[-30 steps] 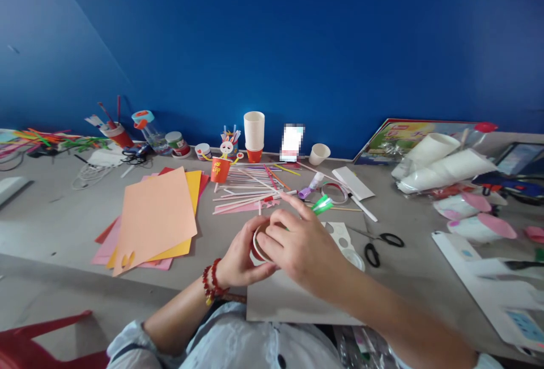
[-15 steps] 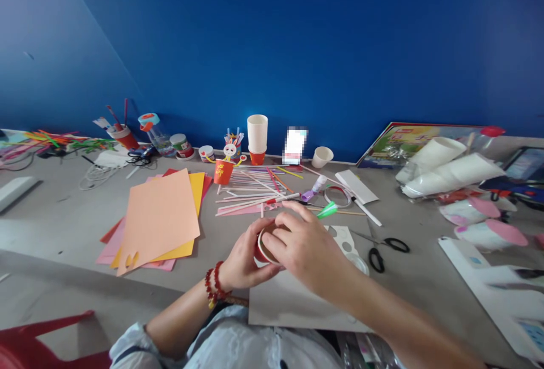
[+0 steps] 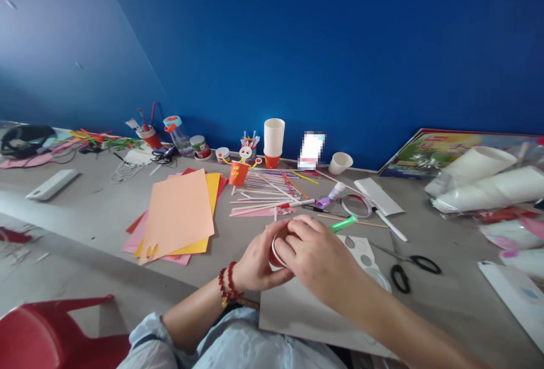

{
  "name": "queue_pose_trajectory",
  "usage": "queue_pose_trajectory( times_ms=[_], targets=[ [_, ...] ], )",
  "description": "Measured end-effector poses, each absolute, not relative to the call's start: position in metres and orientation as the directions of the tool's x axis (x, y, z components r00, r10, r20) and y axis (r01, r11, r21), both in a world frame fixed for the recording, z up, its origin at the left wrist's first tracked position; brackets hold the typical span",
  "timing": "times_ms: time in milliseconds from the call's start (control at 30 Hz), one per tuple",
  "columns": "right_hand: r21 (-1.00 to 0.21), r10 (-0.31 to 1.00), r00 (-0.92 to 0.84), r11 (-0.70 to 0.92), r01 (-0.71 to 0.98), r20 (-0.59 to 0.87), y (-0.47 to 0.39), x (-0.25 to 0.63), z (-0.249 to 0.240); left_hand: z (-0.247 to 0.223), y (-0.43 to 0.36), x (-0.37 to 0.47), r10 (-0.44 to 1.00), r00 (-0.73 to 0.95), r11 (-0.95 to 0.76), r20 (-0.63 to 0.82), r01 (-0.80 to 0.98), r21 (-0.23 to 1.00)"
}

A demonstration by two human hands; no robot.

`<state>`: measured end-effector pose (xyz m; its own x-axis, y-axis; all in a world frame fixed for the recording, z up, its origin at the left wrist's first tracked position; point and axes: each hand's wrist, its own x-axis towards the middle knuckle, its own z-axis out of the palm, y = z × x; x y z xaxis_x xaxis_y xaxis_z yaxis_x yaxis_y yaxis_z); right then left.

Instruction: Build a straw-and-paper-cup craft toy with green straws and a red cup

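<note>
A red paper cup (image 3: 277, 257) lies tilted between my hands, its white rim and opening turned toward my right hand. My left hand (image 3: 259, 258) is wrapped round the cup from the left side. The fingers of my right hand (image 3: 317, 247) are bent at the cup's mouth, and some reach inside it; their tips are hidden. A green strip (image 3: 344, 224) shows just beyond my right hand. Below the hands lies a grey board (image 3: 306, 315), and a white sheet with round holes (image 3: 361, 250) is partly covered by my right hand.
Coloured paper sheets (image 3: 178, 216) lie at the left. Behind the hands are thin sticks (image 3: 272, 193), a decorated rabbit cup (image 3: 238, 173) and stacked white cups (image 3: 274, 138). Black-handled scissors (image 3: 400, 278) lie at the right, near a tape roll (image 3: 356, 204). A red stool (image 3: 46, 335) stands lower left.
The view has turned to the left, so the things on the table appear further right. My right hand's fingers have bent closer together at the cup's opening.
</note>
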<state>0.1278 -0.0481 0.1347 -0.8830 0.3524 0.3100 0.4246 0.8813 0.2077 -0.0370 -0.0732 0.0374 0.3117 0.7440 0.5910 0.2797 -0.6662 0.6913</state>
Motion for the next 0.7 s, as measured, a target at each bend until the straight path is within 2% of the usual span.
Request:
queue_pose_trajectory(
  times_ms=[300, 433, 700],
  targets=[
    [0.147, 0.377, -0.863, 0.884, 0.443, 0.335, -0.049, 0.128, 0.134, 0.035, -0.073, -0.037, 0.727, 0.331, -0.682, 0.602, 0.249, 0.687],
    [0.145, 0.409, -0.862, 0.874, 0.465, 0.299, -0.053, 0.128, 0.133, 0.033, -0.074, -0.037, 0.741, 0.323, -0.667, 0.588, 0.265, 0.696],
    [0.141, 0.446, -0.837, 0.851, 0.506, 0.317, -0.058, 0.125, 0.128, 0.026, -0.076, -0.039, 0.755, 0.324, -0.651, 0.57, 0.258, 0.714]
  ],
)
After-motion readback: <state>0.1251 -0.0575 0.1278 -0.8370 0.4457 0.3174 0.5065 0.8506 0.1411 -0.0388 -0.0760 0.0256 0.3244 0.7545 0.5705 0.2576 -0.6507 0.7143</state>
